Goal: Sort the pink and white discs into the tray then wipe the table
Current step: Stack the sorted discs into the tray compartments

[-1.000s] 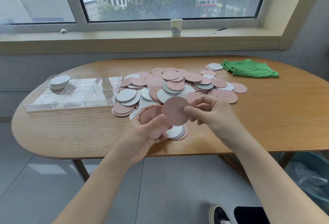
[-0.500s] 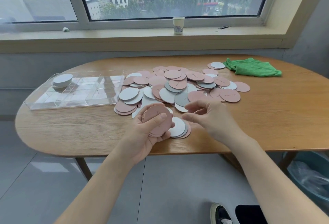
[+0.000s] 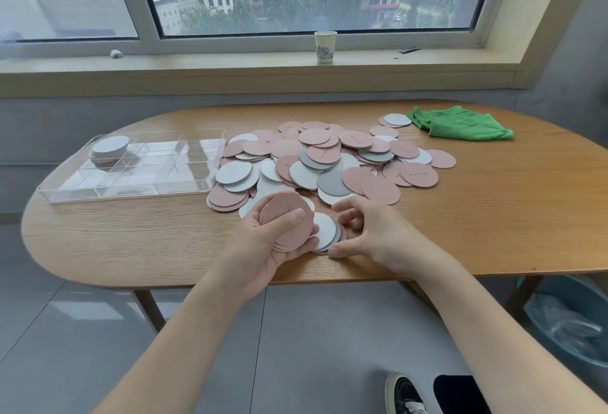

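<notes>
Left hand [image 3: 263, 242] grips a stack of pink discs [image 3: 289, 221], hiding the lower ones; right hand [image 3: 371, 232], fingers loosely curled, holds nothing beside the half-covered white disc [image 3: 324, 231]

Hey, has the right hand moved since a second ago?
Yes. The right hand has dropped from the pink stack in the left hand toward the table, by the small white-topped pile.

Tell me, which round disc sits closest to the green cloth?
The white disc at the far right end of the pile, lying on top of a pink one. It sits right beside the green cloth; all the others lie farther left.
</notes>
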